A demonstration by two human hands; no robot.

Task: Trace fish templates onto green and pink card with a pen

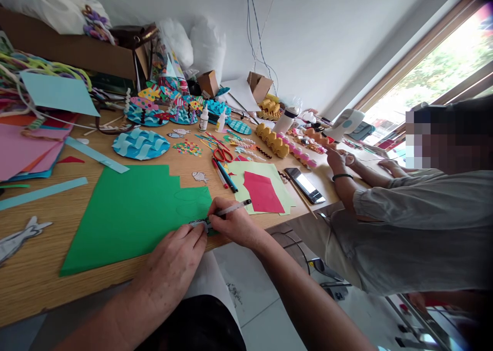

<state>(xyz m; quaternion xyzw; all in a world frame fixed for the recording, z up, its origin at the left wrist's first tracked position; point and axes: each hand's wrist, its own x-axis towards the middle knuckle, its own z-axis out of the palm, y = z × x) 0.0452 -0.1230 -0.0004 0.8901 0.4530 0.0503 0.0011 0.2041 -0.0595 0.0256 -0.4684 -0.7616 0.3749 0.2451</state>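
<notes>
Our right fingers [220, 206] pinch a pen [238, 206], long axis slanted, pointing lower left; left fingers [195, 234] touch a cutout [197, 222], grip unclear.

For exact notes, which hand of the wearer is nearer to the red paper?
Right. The right hand, holding a pen, is left of the red paper; the left hand is farther left.

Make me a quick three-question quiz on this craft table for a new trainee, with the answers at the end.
1. Which hand holds the pen?
2. True or false: in this view, the phone lies to the right of the red paper.
3. The handles of the scissors are: a) blue, b) red, c) yellow.

Key: 1. The right hand. 2. True. 3. b.
</notes>
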